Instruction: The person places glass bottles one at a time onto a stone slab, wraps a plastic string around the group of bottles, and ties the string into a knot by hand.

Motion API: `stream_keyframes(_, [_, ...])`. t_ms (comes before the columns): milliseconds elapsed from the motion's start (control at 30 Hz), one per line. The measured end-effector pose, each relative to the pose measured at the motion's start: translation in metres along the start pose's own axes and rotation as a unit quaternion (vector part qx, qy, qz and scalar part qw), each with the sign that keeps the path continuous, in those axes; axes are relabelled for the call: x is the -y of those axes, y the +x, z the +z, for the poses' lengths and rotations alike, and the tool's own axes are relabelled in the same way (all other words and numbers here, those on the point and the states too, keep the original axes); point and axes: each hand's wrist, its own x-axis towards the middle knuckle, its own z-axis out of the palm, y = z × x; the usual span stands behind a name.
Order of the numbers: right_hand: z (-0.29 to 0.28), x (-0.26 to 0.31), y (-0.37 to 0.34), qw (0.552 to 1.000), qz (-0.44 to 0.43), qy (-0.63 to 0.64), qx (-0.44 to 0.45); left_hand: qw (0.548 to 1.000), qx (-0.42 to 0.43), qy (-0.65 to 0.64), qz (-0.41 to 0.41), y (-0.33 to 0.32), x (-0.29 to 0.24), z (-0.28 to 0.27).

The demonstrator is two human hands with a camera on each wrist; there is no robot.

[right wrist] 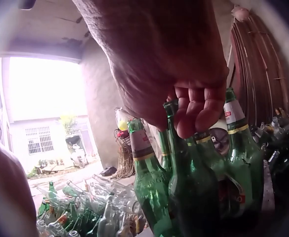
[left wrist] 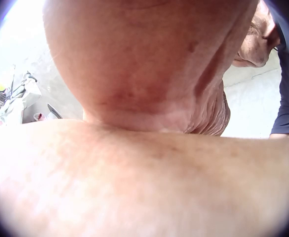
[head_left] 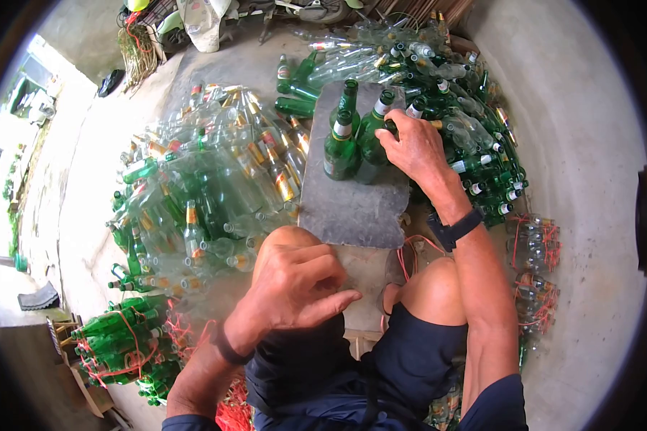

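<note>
My right hand (head_left: 418, 147) grips a green glass bottle (right wrist: 192, 182) by its neck, thumb on one side and fingers on the other. That bottle stands among several other green bottles with white neck labels, such as the front left one (head_left: 340, 154), grouped on a dark slab (head_left: 352, 219). My left hand (head_left: 295, 284) rests by the left knee (head_left: 289, 236), loosely curled with the thumb stretched out, and holds nothing. In the left wrist view, its underside lies close against bare skin (left wrist: 144, 182), and the fingers are hidden.
Clear and green bottles (head_left: 216, 172) lie heaped left of the slab. Another pile of green bottles (head_left: 474, 154) borders it on the right, against a pale wall (head_left: 575, 144). Bundles tied with red string (head_left: 126, 337) sit at lower left. A motorbike (head_left: 316, 11) stands behind.
</note>
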Motion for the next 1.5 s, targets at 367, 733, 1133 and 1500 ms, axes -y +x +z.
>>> stream_keyframes(367, [0.003, 0.003, -0.005, 1.000, 0.006, 0.018, -0.003, 1.000, -0.005, 0.012, 0.013, 0.001, -0.001, 0.001])
stream_keyframes(733, [-0.011, -0.019, -0.024, 0.997, 0.045, 0.045, -0.033, 1.000, -0.009, -0.028, 0.004, 0.001, 0.003, 0.002])
stream_keyframes(1133, [-0.052, -0.158, -0.093, 0.960, 0.275, 0.043, -0.029, 1.000, -0.006, -0.020, -0.022, -0.001, -0.004, -0.002])
stream_keyframes(1500, [0.008, -0.206, -0.124, 0.957, 0.253, -0.111, 0.086, 0.999, 0.026, -0.012, -0.045, 0.004, -0.008, -0.002])
